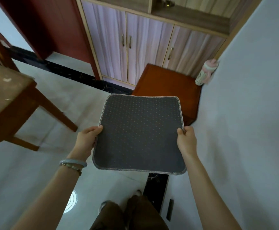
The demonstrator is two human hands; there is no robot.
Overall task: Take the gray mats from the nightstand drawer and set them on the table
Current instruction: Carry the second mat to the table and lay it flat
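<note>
A dark gray square mat (140, 133) with a dotted surface and light stitched edging hangs level in front of me. My left hand (87, 140) grips its left edge and my right hand (186, 140) grips its right edge. Beyond and partly under the mat stands the reddish-brown nightstand (168, 83) against the wall; its drawer front is hidden from here. The wooden table (7, 97) with a glossy beige top stands at the left.
A pale cabinet with three doors (143, 47) rises behind the nightstand. A pink and white bottle (205, 73) stands at the nightstand's back right by the wall (251, 113). A dark red panel (55, 27) stands at the back left. My legs show below, on a light tiled floor.
</note>
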